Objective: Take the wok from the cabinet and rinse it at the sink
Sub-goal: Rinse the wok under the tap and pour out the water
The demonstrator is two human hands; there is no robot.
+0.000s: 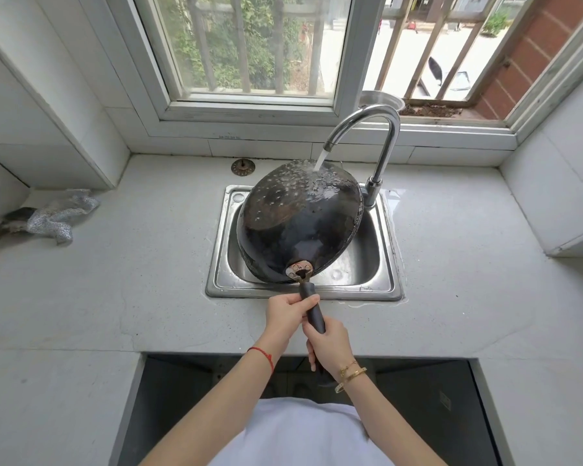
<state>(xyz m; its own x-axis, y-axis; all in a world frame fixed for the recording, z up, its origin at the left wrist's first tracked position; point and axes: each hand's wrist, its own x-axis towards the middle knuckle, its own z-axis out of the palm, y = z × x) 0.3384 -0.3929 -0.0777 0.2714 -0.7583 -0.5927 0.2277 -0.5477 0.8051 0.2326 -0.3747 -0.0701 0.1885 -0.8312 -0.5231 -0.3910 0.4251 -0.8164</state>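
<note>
Wok: turned underside-up over the sink, faucet stream striking its far edge.
Left hand: wrapped around the handle nearer the bowl.
Right hand: clamped on the handle's near end.
Technique: keep both grips firm; roll the handle slowly so water sweeps the whole underside, rim staying inside the basin.

pale stone tabletop with a steel sink set in, crumpled mesh rag far left, round metal strainer by the wall
</note>
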